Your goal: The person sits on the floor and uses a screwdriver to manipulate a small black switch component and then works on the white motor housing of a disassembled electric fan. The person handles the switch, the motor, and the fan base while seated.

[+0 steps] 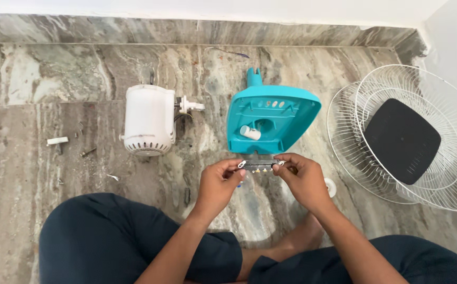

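Both my hands hold a small dark switch strip (pixel 260 165) with metal terminals between their fingertips. My left hand (pixel 219 181) pinches its left end and my right hand (pixel 303 179) pinches its right end. Just beyond the strip lies a turquoise fan base (pixel 281 113) turned underside up, with a white peg in its hollow. To the left of the base a white fan motor housing (pixel 148 120) rests on the marble floor, its shaft pointing right.
Two white wire fan guards (pixel 397 79) lie stacked at the right, with a black square panel (pixel 401 139) in them. Small screws and a white bit (pixel 57 141) lie scattered at the left. A white cap (pixel 331 186) sits by my right wrist. My crossed legs fill the front.
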